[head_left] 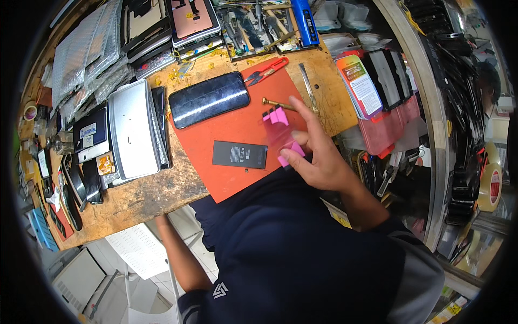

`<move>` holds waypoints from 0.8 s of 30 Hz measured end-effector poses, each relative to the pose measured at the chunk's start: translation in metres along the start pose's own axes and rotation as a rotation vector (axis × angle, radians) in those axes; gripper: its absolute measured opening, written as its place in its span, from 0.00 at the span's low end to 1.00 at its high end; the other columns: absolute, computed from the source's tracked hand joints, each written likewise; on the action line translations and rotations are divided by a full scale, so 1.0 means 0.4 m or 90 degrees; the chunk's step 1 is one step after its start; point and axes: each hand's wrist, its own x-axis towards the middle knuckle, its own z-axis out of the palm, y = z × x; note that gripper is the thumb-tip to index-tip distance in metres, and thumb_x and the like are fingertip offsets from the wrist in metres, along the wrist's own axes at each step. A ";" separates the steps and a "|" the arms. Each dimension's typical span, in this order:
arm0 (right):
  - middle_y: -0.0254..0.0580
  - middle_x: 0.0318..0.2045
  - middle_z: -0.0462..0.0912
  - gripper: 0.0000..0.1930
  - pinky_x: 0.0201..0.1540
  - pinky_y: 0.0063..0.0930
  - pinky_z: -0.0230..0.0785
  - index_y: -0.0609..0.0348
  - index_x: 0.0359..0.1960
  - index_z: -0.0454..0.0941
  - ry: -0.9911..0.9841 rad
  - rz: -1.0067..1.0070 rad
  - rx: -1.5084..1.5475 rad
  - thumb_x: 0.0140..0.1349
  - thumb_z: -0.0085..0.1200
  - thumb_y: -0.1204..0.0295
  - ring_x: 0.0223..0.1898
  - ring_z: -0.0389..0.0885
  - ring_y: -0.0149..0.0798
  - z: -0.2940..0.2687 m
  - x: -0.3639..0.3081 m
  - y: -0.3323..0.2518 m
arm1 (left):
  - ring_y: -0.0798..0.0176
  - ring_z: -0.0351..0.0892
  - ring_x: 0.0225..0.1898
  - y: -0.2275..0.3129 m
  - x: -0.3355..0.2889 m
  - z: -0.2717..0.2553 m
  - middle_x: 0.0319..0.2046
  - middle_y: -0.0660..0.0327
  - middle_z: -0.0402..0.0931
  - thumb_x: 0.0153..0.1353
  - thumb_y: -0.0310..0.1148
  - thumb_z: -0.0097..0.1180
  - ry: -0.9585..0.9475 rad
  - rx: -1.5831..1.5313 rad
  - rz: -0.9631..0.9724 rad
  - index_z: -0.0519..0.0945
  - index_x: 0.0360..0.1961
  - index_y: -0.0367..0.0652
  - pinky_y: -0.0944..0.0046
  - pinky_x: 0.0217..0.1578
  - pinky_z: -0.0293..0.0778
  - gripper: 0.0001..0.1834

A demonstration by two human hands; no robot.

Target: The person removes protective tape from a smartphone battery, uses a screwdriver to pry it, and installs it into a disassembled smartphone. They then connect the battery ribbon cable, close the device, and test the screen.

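My right hand (319,156) pinches a see-through pink film with bright pink tabs (279,135), which looks like a battery adhesive sheet. Thumb and fingers close on its right-hand edge, and it hangs over the right side of an orange mat (216,181). Just left of it lies a flat black phone battery (237,154). Farther back rests a dark smartphone (209,100), screen up. A brass-coloured screwdriver (276,103) lies behind the film, close to my index finger. My left forearm (183,254) reaches below the bench edge, where the bench hides the hand.
Red-handled snips (270,71) and a metal pry tool (308,86) lie beyond the phone. A white tray (132,129) stands at left on the wooden bench (156,195). Hand tools crowd the back, and packaged phone cases (361,86) stand at right.
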 end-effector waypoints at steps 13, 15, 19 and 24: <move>0.38 0.38 0.90 0.41 0.41 0.21 0.78 0.63 0.82 0.56 -0.239 0.000 0.130 0.71 0.65 0.78 0.36 0.84 0.23 0.064 0.065 -0.051 | 0.65 0.84 0.45 0.660 -0.459 -0.201 0.46 0.56 0.84 0.70 0.24 0.66 -0.495 -0.336 0.274 0.80 0.60 0.34 0.65 0.46 0.79 0.19; 0.38 0.36 0.90 0.40 0.38 0.22 0.79 0.64 0.80 0.58 -0.224 -0.039 0.154 0.71 0.65 0.77 0.34 0.84 0.24 0.078 0.057 -0.039 | 0.68 0.83 0.44 0.639 -0.447 -0.193 0.46 0.58 0.84 0.72 0.24 0.64 -0.527 -0.434 0.194 0.82 0.56 0.34 0.67 0.46 0.78 0.13; 0.38 0.34 0.88 0.36 0.37 0.22 0.80 0.66 0.79 0.60 -0.251 0.052 0.285 0.73 0.63 0.75 0.33 0.85 0.25 0.068 0.035 -0.022 | 0.70 0.82 0.41 0.634 -0.432 -0.160 0.42 0.60 0.83 0.73 0.22 0.63 -0.472 -0.424 0.299 0.81 0.50 0.33 0.69 0.46 0.78 0.08; 0.38 0.35 0.87 0.34 0.36 0.21 0.80 0.66 0.77 0.61 -0.281 0.148 0.413 0.75 0.62 0.70 0.32 0.85 0.26 0.055 0.016 -0.028 | 0.67 0.80 0.38 0.601 -0.356 -0.131 0.38 0.57 0.77 0.74 0.17 0.55 -0.220 -0.377 0.432 0.72 0.49 0.35 0.67 0.44 0.80 0.07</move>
